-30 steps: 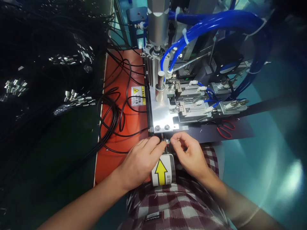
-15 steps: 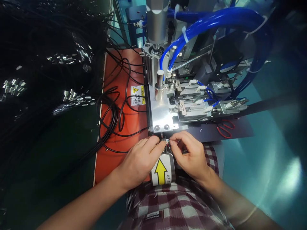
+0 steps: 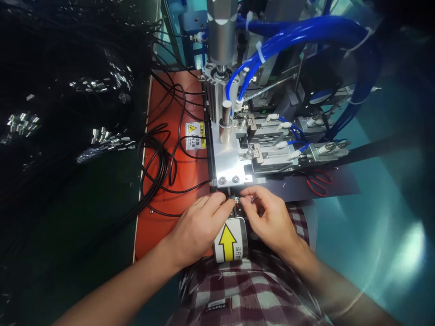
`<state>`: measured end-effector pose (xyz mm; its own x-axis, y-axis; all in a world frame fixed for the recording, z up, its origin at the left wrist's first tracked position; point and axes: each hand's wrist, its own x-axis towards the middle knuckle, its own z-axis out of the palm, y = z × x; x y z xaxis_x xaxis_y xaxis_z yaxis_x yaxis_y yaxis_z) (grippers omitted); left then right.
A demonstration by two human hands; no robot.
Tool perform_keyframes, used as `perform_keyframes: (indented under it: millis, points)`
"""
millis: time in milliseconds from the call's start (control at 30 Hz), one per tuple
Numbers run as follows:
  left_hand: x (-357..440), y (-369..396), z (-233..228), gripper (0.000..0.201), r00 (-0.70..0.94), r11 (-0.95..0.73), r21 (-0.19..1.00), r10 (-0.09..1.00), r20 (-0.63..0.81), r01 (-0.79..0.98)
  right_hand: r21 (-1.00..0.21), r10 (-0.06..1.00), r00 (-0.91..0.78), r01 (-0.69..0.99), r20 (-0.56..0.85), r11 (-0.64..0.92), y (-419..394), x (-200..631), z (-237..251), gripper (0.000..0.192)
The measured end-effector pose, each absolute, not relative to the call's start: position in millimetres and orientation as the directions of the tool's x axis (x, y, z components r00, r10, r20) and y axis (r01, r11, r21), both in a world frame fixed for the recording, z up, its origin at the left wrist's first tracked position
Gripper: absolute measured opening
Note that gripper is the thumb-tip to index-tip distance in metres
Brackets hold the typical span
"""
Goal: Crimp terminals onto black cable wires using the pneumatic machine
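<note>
Just in front of the machine's bright metal plate (image 3: 228,166), a small silver connector (image 3: 237,199) with a short red wire sits in a narrow dark track. My left hand (image 3: 200,228) is closed, its thumb tip pressed to the connector's left side and its other fingers curled over the track edge. From the right, my right hand (image 3: 270,217) pinches at the same connector with thumb and index finger. The fingertips partly cover the piece, so its exact shape is hard to make out. Below both hands lies a white label with a yellow arrow (image 3: 228,242).
Coiled black cable (image 3: 158,167) lies on the orange-red surface (image 3: 193,199) at left. Bundles of silver connector ends (image 3: 23,124) are farther left. Blue air hoses (image 3: 306,34) arch above the pneumatic cylinders (image 3: 275,158). Red-handled scissors (image 3: 318,182) rest at right.
Both hands stay at the connector almost unmoved. The right thumb and fingers have shifted only slightly. The camera view has moved a little.
</note>
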<state>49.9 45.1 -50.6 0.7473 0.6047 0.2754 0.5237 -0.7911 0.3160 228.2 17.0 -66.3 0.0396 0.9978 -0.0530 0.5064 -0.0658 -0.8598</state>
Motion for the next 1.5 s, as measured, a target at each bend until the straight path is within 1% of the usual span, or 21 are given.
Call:
perform_keyframes:
  millis: [67,133,300,400,633,767,867,933,1000,1167,1267,1400,1500]
  points:
    - [50,45,-50,0.029,0.745,-0.793,0.317,0.603,0.286,0.521,-0.877,0.995,0.038,0.47,-0.096,-0.102,18,228,-66,0.009]
    - [50,46,-50,0.03,0.743,-0.794,0.314,0.602,0.291,0.52,-0.881,0.996,0.032,0.464,-0.087,-0.092,17,228,-67,0.01]
    - [49,46,-51,0.029,0.746,-0.793,0.311,0.603,0.282,0.523,-0.819,0.993,-0.014,0.563,0.12,0.107,13,228,-71,0.008]
    - [49,46,-51,0.028,0.75,-0.789,0.315,0.607,0.263,0.528,-0.833,0.99,-0.007,0.541,0.137,0.119,11,228,-73,0.009]
    - [48,46,-53,0.029,0.748,-0.779,0.32,0.617,0.243,0.539,-0.872,0.999,0.041,0.49,0.033,0.009,12,226,-73,0.009]
    - [48,46,-53,0.028,0.747,-0.781,0.323,0.615,0.251,0.534,-0.888,0.994,0.067,0.447,-0.085,-0.106,13,226,-72,0.012]
    - [48,45,-50,0.029,0.746,-0.781,0.325,0.616,0.253,0.534,-0.924,0.97,0.073,0.294,-0.233,-0.244,13,227,-75,0.015]
    - [49,45,-49,0.03,0.746,-0.782,0.323,0.614,0.257,0.533,-0.925,0.941,0.063,0.171,-0.334,-0.34,14,229,-75,0.018]
    - [49,46,-48,0.029,0.744,-0.783,0.325,0.613,0.266,0.53,-0.917,0.922,0.054,0.094,-0.384,-0.387,16,229,-72,0.022]
    - [49,48,-48,0.025,0.735,-0.761,0.397,0.628,0.255,0.513,-0.925,0.927,0.045,0.054,-0.374,-0.376,19,225,-67,0.021]
    - [47,48,-50,0.023,0.744,-0.755,0.411,0.628,0.229,0.511,-0.919,0.919,0.0,0.017,-0.395,-0.395,20,226,-71,0.022]
    - [45,47,-50,0.024,0.756,-0.759,0.395,0.622,0.205,0.518,-0.921,0.922,-0.03,0.053,-0.387,-0.385,20,229,-76,0.02]
    - [45,46,-48,0.026,0.765,-0.78,0.347,0.606,0.216,0.52,-0.922,0.923,-0.015,0.065,-0.384,-0.382,22,229,-74,0.018]
